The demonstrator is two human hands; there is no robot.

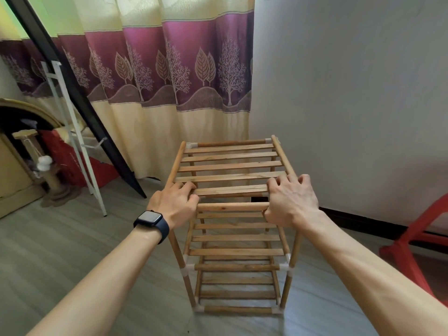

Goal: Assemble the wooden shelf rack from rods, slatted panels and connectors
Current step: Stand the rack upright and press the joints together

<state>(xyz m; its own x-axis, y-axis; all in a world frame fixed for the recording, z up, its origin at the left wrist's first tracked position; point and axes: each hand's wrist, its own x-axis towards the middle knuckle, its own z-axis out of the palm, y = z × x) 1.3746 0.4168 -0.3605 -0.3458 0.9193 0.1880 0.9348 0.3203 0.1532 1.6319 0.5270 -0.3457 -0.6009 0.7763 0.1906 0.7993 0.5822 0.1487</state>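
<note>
A wooden shelf rack (232,238) stands upright on the floor in front of me, with three slatted tiers, round rods and white connectors (284,266) at the joints. My left hand (173,203), with a dark smartwatch on its wrist, grips the near left corner of the top tier, fingers over the front slat. My right hand (292,201) grips the near right corner the same way, thumb under the front rod (230,206). The top slatted panel (230,166) lies between the side rods. Both near top corner connectors are hidden under my hands.
A patterned curtain (169,81) hangs behind the rack and a white wall (351,93) is to its right. A white metal frame (72,132) and a dark board lean at the left by a cat scratching post (46,166). A red plastic stool (424,236) stands at the right.
</note>
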